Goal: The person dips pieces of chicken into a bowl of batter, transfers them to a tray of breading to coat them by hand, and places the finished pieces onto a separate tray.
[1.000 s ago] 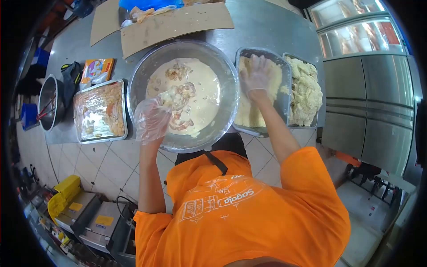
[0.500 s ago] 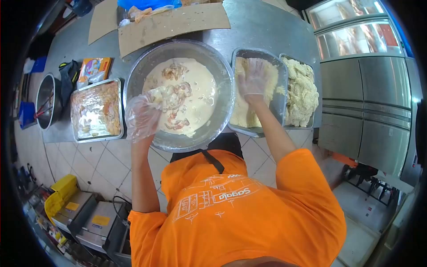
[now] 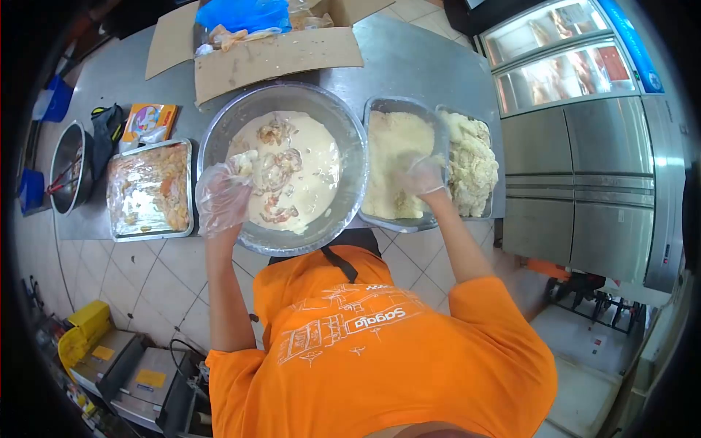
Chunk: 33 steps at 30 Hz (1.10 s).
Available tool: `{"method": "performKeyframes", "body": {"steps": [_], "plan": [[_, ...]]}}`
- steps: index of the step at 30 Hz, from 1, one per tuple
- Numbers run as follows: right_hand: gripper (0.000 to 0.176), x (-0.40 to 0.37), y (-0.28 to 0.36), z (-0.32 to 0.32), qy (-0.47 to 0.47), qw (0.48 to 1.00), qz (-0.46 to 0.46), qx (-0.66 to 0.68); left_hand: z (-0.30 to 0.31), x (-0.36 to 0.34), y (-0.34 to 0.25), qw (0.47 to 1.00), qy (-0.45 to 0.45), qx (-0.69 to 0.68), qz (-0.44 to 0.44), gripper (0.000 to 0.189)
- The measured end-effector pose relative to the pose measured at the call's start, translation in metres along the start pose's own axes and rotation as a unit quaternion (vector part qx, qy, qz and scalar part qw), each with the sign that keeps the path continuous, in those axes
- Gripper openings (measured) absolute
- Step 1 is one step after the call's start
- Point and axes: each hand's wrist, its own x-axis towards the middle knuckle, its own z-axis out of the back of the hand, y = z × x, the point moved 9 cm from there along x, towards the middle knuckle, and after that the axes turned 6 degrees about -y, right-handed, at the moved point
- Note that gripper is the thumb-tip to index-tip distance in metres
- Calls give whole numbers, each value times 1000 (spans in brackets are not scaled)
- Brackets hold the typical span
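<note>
Inside the left part of a big metal bowl (image 3: 353,157) is my left hand (image 3: 221,196), in a loose clear plastic glove. Thick batter covers its fingertips, which hides how they are bent. Pale batter (image 3: 318,164) fills the bowl's bottom, and pieces of raw meat (image 3: 276,171) lie in it. My right hand (image 3: 422,175), also gloved, is over the right side of a tray (image 3: 440,135) of fine pale crumbs (image 3: 394,139). Motion smears its fingers. Right beside that tray is another one heaped with crumb-coated pieces (image 3: 471,164).
A film-covered tray of orange-tinted meat (image 3: 150,193) sits left of the bowl, below an orange packet (image 3: 148,123). Farther left is a smaller metal bowl (image 3: 69,168). An opened cardboard box (image 3: 277,69) stands behind the big bowl. Steel refrigerators (image 3: 577,168) stand at right.
My right hand has lifted from its flat, spread pose on the crumbs and drawn back toward me, now blurred. My left hand has shifted slightly away from the meat, toward the bowl's left side.
</note>
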Motion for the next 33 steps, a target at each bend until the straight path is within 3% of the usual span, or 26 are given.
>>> {"method": "performKeyframes", "body": {"steps": [1,3,7,10,12,16,18,22,25,27,28,30,32,33], "plan": [[63,-8,1,-3,0,1000,-5,1,-1,-1,0,1000,-7,2,-15,28],[45,-20,25,0,-88,980,83,-157,-6,-5,2,1000,5,-25,-2,29],[40,-2,12,-32,-149,944,84,-281,-14,-1,-18,997,47,-54,11,29],[37,10,4,-25,-140,956,94,-241,-21,1,-14,994,50,-78,57,29],[36,11,-2,-12,-150,976,85,-133,-23,4,-11,999,33,-8,7,29],[32,-13,9,51,-217,966,137,4,-19,2,-30,999,27,-42,-16,28],[42,-11,1,55,-36,992,67,99,-20,1,-33,999,37,-32,-10,30],[47,-5,3,64,59,986,111,113,-26,-2,-26,997,30,36,-58,31],[41,18,-11,56,3,995,65,74,-28,-6,-22,998,44,-27,-33,38],[43,29,-15,77,-190,979,56,-56,-29,-3,-21,998,62,0,-14,38],[43,28,-9,78,-190,978,60,-56,-29,-4,-18,998,59,2,-13,38],[43,16,-13,54,-60,996,-56,26,-26,-11,-3,995,35,-85,43,31],[42,-18,19,27,3,988,-74,133,-17,-11,-11,997,34,-52,37,30],[43,-21,28,-6,-8,993,-24,117,-15,-11,-15,999,35,-18,30,29]]}}
